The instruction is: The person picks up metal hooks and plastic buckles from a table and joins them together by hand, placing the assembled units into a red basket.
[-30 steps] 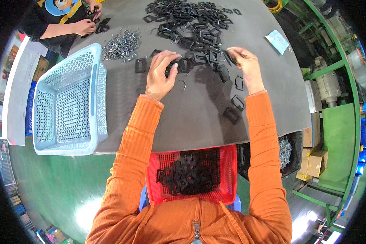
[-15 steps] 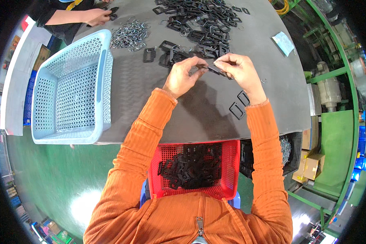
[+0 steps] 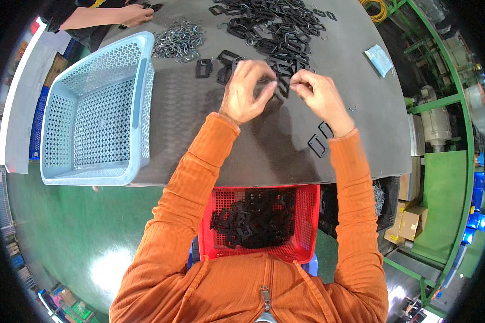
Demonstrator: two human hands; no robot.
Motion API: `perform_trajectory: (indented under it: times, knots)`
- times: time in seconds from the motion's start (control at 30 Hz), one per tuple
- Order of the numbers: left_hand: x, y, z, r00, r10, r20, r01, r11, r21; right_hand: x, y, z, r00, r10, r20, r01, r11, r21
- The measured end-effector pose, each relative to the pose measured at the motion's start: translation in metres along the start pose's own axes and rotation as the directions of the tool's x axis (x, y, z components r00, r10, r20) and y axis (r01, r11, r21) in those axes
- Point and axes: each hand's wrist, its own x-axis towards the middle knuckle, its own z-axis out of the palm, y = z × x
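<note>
Both my hands are over the grey table at the near edge of a pile of black rectangular frames (image 3: 296, 46). My left hand (image 3: 245, 91) is smeared by motion, its thumb and forefinger curved toward each other; whether anything is between them is unclear. My right hand (image 3: 322, 96) is closed in a pinch, and what its fingertips hold is too small to make out. A dark frame (image 3: 284, 90) shows between the two hands, close to the right fingertips. Two thin black frames (image 3: 318, 145) lie below my right hand. A small metal hook (image 3: 352, 108) lies to its right.
A light-blue basket (image 3: 143, 107) stands at the left, beside a heap of metal hooks (image 3: 180, 40). Close to my body, a red basket (image 3: 313, 226) holds many black frames. A blue face mask (image 3: 379, 60) lies at right. Another person's hand (image 3: 137, 15) works at the far left.
My hands have moved slightly apart, the left one blurring. The black piece that was between their fingertips has shifted or tilted. The other person's hand has moved a little to the right.
</note>
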Motion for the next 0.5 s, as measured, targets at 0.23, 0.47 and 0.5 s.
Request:
perform_trajectory:
  times: [0.23, 0.47, 0.5]
  knots:
    - [-0.002, 0.000, 0.007, 0.984, 0.101, 0.147, -0.082, 0.988, -0.128, 0.019, -0.034, -0.031, 0.988, -0.111, 0.103, 0.140, 0.931, -0.338]
    - [-0.006, 0.011, 0.012, 0.984, -0.051, 0.168, 0.069, 0.992, -0.103, 0.018, -0.008, -0.001, 0.861, 0.492, -0.126, -0.320, 0.718, 0.618]
    - [-0.008, 0.007, 0.014, 0.982, -0.017, 0.189, 0.033, 0.996, -0.077, 0.019, 0.005, -0.004, 0.867, 0.478, -0.143, -0.330, 0.766, 0.552]
